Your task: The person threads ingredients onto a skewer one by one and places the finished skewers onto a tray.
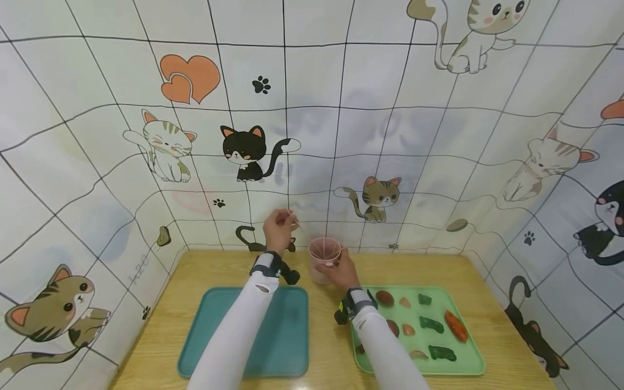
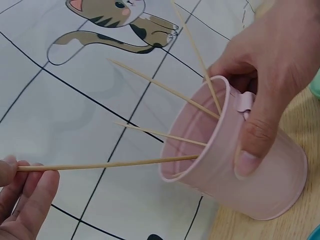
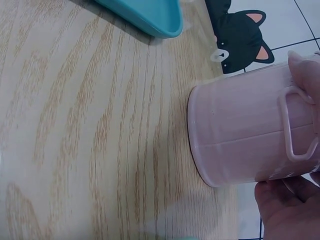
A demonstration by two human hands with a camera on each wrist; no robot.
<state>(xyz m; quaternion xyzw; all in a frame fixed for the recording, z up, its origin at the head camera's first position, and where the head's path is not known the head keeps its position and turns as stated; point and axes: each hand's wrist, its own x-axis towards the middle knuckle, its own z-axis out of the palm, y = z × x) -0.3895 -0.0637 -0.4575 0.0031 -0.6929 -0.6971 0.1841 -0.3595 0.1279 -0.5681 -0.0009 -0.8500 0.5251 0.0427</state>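
A pink bucket (image 2: 250, 185) with a small side handle (image 3: 287, 125) stands on the table near the wall. My right hand (image 1: 345, 271) grips it near the rim, thumb on the outside. Several thin wooden skewers (image 2: 165, 90) lean inside and stick out of its mouth. My left hand (image 1: 279, 230), up and to the left of the bucket, pinches the end of one skewer (image 2: 110, 164) between thumb and fingers. The other end of that skewer is still inside the bucket, hidden by the rim.
A teal tray (image 1: 287, 346) lies on the left of the wooden table (image 1: 331, 346). On the right, a light green tray (image 1: 468, 363) holds green pieces (image 1: 431, 324), an orange-red piece (image 1: 456, 326) and brown pieces (image 1: 385, 298). A cat-print sheet (image 1: 312, 135) covers the wall behind.
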